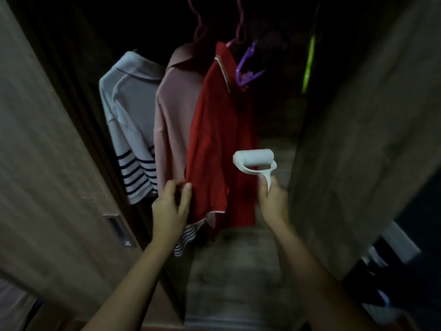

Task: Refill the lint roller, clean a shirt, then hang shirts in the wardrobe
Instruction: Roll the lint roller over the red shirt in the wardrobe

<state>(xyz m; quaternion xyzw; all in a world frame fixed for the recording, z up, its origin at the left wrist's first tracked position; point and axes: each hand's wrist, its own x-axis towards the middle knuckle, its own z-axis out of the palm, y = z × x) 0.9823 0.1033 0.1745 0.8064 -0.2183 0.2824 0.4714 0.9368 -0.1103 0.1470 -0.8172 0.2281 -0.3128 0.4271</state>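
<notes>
Pinching the left edge of the red shirt [219, 139] low down, at about 7 o'clock of the garment, my left hand [170, 206] had thumb and fingers closed on the fabric. My read: it was pulling the panel taut so the roller got a flat face and the shirt didn't swing.

Right hand [273, 201] was wrapped round the handle of the lint roller [254, 158], with the white roll lying crosswise at 12 o'clock of the hand. The roll sat at 3 o'clock of the shirt's lower half, its left end at the fabric edge. I couldn't tell whether it touched. The roll looked clean and full, so I judged the refill done and the cleaning in hand.

The red shirt hung inside the wardrobe with the pink shirt [175, 115] against it at 9 o'clock. The grey striped shirt [130, 111] hung further out at 9. A purple hanger [247, 68] hung at 1 o'clock of the red collar. I couldn't tell what it carried, if anything. The wardrobe door [47, 163] stood open at 9 o'clock of the view. The interior was dark and the frame soft.

Risk as I judged it: hanging cloth gives under pressure, so without a firm pinch the sticky sheet could drag the shirt off its hanger.
</notes>
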